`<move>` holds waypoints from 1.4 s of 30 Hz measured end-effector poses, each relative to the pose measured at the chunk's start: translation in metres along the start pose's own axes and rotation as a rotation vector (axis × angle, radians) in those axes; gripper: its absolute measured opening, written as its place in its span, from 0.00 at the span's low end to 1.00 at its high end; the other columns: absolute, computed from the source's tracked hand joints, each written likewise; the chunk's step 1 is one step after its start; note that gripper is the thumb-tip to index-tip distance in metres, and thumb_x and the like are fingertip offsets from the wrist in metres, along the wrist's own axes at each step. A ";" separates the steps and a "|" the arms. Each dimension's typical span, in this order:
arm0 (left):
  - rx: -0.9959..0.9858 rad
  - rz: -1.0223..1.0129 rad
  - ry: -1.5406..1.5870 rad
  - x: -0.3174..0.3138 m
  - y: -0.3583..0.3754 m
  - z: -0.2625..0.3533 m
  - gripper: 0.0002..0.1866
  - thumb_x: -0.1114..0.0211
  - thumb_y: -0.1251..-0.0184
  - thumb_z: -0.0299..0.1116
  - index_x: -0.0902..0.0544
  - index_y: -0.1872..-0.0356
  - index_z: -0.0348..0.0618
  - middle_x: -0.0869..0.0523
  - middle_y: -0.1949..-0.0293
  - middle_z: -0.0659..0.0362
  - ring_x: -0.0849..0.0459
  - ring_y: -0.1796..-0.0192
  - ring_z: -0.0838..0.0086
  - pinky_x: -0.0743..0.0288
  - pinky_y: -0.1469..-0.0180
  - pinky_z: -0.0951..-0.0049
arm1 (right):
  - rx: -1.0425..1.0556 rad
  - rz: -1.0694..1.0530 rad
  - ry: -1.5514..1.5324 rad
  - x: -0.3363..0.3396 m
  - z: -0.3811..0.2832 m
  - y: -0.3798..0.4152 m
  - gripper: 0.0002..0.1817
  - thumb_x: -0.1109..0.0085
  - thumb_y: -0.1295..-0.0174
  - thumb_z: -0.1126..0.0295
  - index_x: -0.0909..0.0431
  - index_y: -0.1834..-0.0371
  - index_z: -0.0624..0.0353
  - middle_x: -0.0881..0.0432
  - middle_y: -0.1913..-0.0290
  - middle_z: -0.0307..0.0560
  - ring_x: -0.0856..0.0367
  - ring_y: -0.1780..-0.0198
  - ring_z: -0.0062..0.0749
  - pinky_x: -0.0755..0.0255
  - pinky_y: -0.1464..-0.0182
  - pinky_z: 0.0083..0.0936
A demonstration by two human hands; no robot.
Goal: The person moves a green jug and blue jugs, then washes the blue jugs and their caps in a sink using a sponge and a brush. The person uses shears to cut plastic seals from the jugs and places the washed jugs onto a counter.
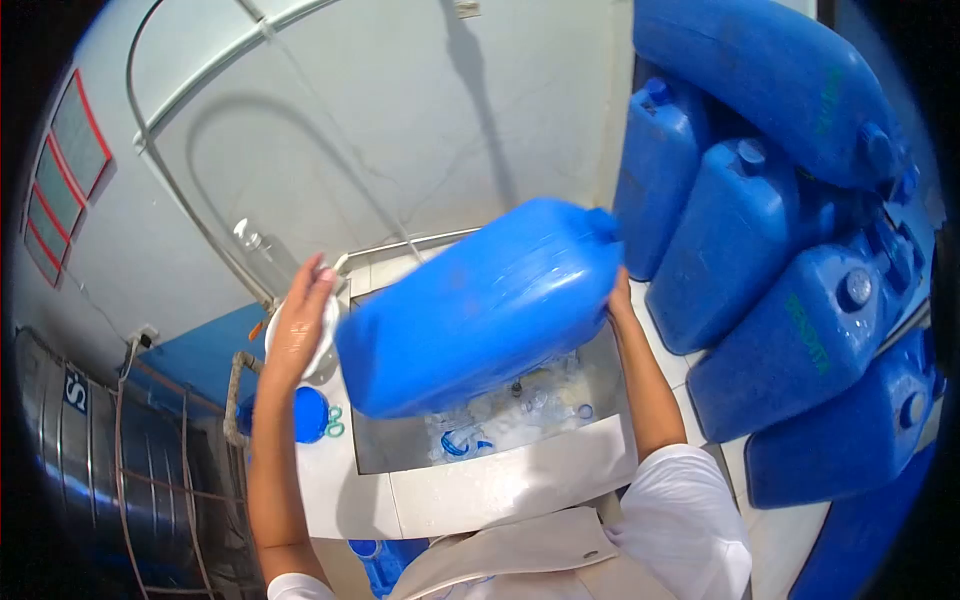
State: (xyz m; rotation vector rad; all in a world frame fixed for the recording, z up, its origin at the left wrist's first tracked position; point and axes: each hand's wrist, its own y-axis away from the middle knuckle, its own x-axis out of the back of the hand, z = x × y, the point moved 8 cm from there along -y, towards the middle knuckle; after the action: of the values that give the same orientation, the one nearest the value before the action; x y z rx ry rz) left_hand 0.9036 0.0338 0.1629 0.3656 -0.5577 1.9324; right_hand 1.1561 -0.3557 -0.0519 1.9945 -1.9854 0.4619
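A large blue jerrycan (480,305) is tilted on its side above the sink (375,460), its neck end up to the right. My right hand (619,292) grips it at the neck end; the fingers are partly hidden behind it. My left hand (303,318) is apart from the jerrycan on its left, fingers stretched out, wet, with nothing seen in it. Just behind that hand is a white bowl (328,345), partly covered by it. In the sink below lie clear plastic pieces and blue rings (458,442) in water.
Several blue jerrycans (730,240) stand on the tiled ledge at right, one lying across the top. A clear pump bottle (262,250) is behind the left hand. A round blue lid (311,414) and green rings (335,421) lie left of the sink. A steel tank (80,450) stands far left.
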 end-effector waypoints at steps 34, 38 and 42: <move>0.555 -0.033 -0.039 -0.127 0.012 -0.252 0.27 0.39 0.41 0.50 0.24 0.47 0.40 0.16 0.60 0.43 0.17 0.57 0.52 0.27 0.53 0.57 | 0.014 -1.104 0.214 -0.310 -0.195 -0.004 0.09 0.52 0.45 0.80 0.21 0.71 0.72 0.18 0.71 0.57 0.15 0.71 0.39 0.17 0.67 0.28; 0.126 -0.148 -0.289 -0.128 -0.033 -0.236 0.28 0.40 0.40 0.55 0.22 0.52 0.39 0.17 0.62 0.42 0.17 0.58 0.53 0.26 0.56 0.56 | -0.142 -1.062 0.106 -0.310 -0.202 -0.003 0.08 0.52 0.41 0.78 0.23 0.67 0.71 0.18 0.69 0.57 0.16 0.70 0.38 0.17 0.66 0.27; -0.096 0.116 -0.663 -0.151 -0.068 -0.206 0.25 0.44 0.39 0.55 0.21 0.62 0.40 0.18 0.60 0.46 0.20 0.58 0.53 0.29 0.52 0.57 | -0.189 -1.055 0.098 -0.304 -0.206 0.002 0.10 0.56 0.38 0.77 0.23 0.67 0.71 0.19 0.70 0.54 0.16 0.70 0.37 0.17 0.64 0.26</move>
State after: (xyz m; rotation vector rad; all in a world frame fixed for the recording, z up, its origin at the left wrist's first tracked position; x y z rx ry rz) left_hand 1.0273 0.0510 -0.0703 0.9418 -1.1137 1.8649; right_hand 1.1500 0.0066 0.0066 2.4428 -0.6684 0.0936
